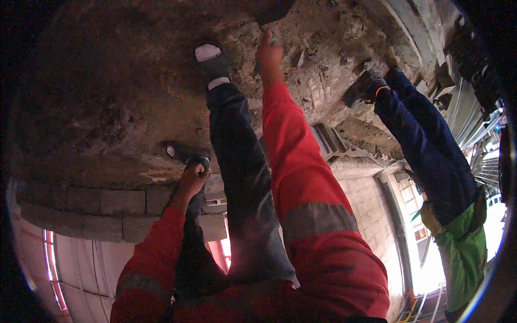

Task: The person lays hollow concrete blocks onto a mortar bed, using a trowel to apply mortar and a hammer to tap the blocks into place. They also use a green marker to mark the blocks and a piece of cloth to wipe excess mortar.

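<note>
My right hand (269,54), reaching forward at the top centre, is closed on the handle of a dark tool (273,12), whose head is at the dirt ground (107,81); its exact shape is hard to make out. My left hand (193,177) hangs lower down with curled fingers, beside my left shoe (183,153); whether anything is inside it is hidden. My right shoe (211,62) stands on the dirt just left of the tool hand. Both my sleeves are red with grey bands.
A co-worker in a green top (463,247) and dark blue trousers (425,134) stands at the right, feet on rough rubble. Grey concrete blocks (124,204) form a low course at the lower left. Boards (328,140) lie right of my arm, and thin metal strips (468,124) sit at the far right.
</note>
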Available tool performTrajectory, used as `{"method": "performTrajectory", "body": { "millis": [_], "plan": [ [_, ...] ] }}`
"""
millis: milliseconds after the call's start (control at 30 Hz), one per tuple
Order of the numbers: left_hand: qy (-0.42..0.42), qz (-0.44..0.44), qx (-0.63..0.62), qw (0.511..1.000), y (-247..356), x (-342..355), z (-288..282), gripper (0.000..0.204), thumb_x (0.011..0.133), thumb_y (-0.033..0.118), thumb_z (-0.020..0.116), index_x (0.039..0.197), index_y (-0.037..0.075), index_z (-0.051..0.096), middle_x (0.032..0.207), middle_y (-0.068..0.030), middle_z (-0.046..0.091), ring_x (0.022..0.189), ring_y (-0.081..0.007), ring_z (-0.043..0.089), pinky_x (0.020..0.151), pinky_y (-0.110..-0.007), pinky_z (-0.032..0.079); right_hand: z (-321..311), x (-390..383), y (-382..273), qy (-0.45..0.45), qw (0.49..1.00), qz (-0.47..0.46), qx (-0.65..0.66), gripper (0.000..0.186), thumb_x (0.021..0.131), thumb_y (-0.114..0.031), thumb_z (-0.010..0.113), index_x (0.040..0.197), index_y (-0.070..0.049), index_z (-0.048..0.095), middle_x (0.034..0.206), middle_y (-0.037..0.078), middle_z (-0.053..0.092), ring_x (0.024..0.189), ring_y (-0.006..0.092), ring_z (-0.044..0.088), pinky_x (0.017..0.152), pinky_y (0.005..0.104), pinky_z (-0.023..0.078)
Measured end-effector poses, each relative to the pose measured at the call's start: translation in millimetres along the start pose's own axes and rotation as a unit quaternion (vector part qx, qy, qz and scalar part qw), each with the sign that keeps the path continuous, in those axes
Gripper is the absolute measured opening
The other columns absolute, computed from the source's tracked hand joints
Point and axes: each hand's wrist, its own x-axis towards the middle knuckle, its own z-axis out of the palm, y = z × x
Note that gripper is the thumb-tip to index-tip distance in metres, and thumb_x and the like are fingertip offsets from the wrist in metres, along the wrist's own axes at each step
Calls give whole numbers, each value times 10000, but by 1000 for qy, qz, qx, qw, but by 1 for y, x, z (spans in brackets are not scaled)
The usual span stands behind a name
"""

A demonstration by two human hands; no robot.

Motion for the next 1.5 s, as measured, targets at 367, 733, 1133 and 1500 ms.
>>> {"method": "performTrajectory", "body": {
  "millis": [367, 733, 1133, 1500],
  "plan": [
    [-16, -34, -11, 999, -18, -20, 2, 237, 824, 249, 666, 863, 35, 572, 774, -136, 614, 762, -302, 621, 663, -385, 491, -79, -67, 49, -204, 962, -122, -138, 596, 871, -537, 533, 1028, 35, 598, 854, 284, 624, 858, 425, 615, 724, 474, 472],
    [-11, -20, -12, 1000, -31, -6, -9, 244, 827, 241, 649, 811, 23, 541, 796, -173, 586, 750, -353, 590, 653, -421, 459, -150, -32, 129, -138, 981, -71, -119, 609, 872, -567, 503, 1039, 3, 637, 935, 280, 628, 875, 426, 606, 758, 465, 474],
    [-30, -40, 53, 997, -30, -2, -8, 251, 820, 279, 658, 797, 56, 544, 794, -147, 595, 764, -344, 591, 659, -428, 460, -181, -17, 248, -102, 972, 205, -55, 564, 920, -506, 449, 945, 26, 634, 703, 283, 586, 739, 423, 604, 651, 463, 463],
    [1, 1, 49, 999, -33, -2, 4, 236, 805, 250, 669, 780, 62, 529, 761, -148, 580, 752, -354, 584, 655, -429, 458, -134, -133, 197, -236, 952, 196, 9, 634, 920, -544, 435, 901, 62, 622, 750, 246, 609, 699, 355, 590, 640, 421, 438]
  ]
}}
